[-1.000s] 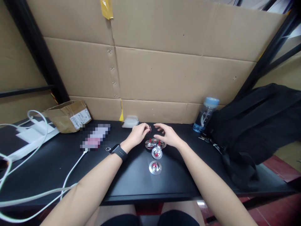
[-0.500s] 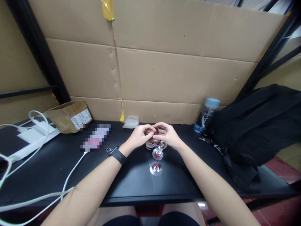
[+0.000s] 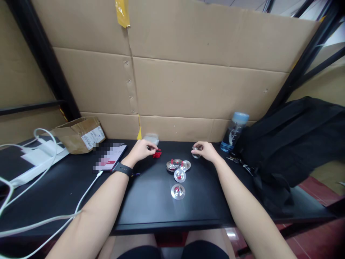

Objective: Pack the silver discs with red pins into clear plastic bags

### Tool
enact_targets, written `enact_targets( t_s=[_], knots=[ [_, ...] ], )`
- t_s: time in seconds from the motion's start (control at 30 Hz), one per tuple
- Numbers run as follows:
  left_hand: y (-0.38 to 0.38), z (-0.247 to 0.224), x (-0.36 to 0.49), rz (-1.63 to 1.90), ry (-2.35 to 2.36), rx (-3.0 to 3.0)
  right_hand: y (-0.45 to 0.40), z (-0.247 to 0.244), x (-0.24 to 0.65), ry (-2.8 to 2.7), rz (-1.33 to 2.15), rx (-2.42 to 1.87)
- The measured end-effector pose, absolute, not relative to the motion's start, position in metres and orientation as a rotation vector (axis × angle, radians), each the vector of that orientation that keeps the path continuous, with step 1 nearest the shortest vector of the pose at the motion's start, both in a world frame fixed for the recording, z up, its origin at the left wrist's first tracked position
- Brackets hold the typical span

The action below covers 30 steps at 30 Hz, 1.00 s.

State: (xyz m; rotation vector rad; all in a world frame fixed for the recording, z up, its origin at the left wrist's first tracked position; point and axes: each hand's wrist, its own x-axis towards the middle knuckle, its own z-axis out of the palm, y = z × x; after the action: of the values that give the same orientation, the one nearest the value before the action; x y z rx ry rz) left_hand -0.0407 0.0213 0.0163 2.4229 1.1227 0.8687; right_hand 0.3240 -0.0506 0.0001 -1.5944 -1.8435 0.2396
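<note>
My left hand [image 3: 143, 150] is closed at the near end of a small pile of red pieces [image 3: 157, 154], its fingertips at the pile's upper left; whether a piece is pinched is too small to tell. Over to the right, my right hand [image 3: 206, 151] has its fingers around a small round metal disc [image 3: 196, 151], close to the table. Between the hands lies a cluster of shiny metal discs [image 3: 171, 165] with red parts on them. Nearer to me are a single disc with a red centre [image 3: 179, 176] and another one [image 3: 178, 191].
A black table [image 3: 151, 208] carries a phone [image 3: 111, 158] with a white cable, a cardboard box [image 3: 81, 135], a power strip [image 3: 44, 163], and a clear plastic item [image 3: 151, 139]. At right are a water bottle [image 3: 234, 131], keys [image 3: 234, 158] and a black backpack [image 3: 296, 144].
My hands, which were together above the disc cluster, have moved apart. The left one is now at the red pieces, the right one off to the right with a metal disc.
</note>
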Motion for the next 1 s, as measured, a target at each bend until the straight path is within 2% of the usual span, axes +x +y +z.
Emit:
enact_targets(
  t_s=[0.2,0.8,1.0],
  knots=[
    [0.020,0.015,-0.038,0.790,1.072,2.538,-0.048,-0.008,0.328,-1.937,0.348,-1.656],
    [0.026,0.008,-0.036,0.793,0.888,2.629,-0.048,-0.010,0.331,-1.998,0.368,-1.715],
    [0.000,0.013,-0.010,0.690,0.809,2.706,-0.045,-0.010,0.320,-1.995,0.097,-1.642]
  ],
)
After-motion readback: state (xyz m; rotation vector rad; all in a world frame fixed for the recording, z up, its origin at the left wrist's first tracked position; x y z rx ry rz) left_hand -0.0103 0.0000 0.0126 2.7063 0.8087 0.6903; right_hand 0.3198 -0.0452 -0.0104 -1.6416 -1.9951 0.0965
